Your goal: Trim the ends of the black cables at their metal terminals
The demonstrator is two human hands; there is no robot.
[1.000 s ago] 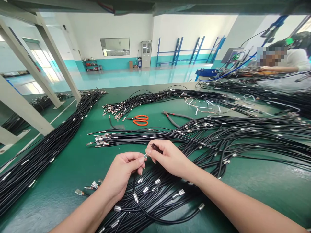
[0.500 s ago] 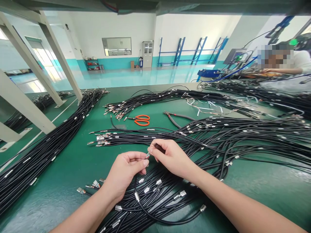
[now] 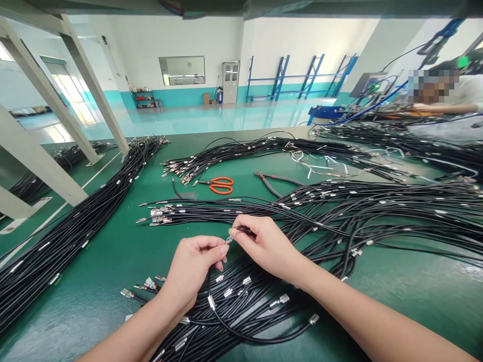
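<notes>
Terminal sits pinched in left grip; right grip curls round a dark object.

This is a cable workshop: bundles of black cables with metal ends lie along the green table, and scissors and cutters rest on it. Beyond the table stretches a glossy pale-blue floor with blue racks and a cabinet; at the table's far right, a co-worker leans over more cables.

I work in bright light, the doorway at left overexposed, glare on my green tabletop, edges visibly stretched.
</notes>
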